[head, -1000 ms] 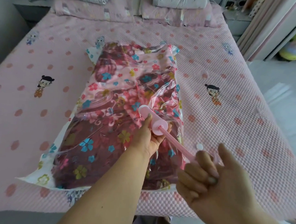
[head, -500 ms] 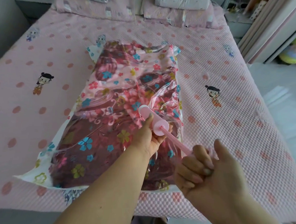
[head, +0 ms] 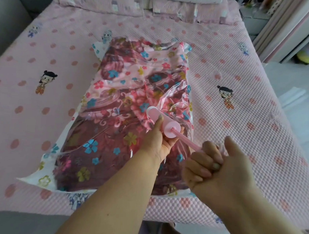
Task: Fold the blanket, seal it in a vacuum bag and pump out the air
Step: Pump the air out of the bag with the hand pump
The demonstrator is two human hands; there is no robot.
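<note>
Two steps of the task look done: the dark-red flowered fleece blanket (head: 115, 115) lies folded inside the clear plastic vacuum bag with printed flower border (head: 48, 178). The bag rests flat at the middle of the pink quilted bed (head: 255, 111), its near edge at the bed's front edge.

Step in hand, judged: pumping out air. Film looks wrinkled and partly drawn onto the blanket; air probably remains.

Left hand (head: 159, 143) grips the pink plastic hand-pump cylinder (head: 163, 121), nose on the bag; valve itself hidden.

Right hand (head: 216, 171) is curled round the end of the thin pink plunger rod (head: 186, 140), rod partly extended.

Next move calls for full strokes along the cylinder axis, nose kept pressed square.
</note>
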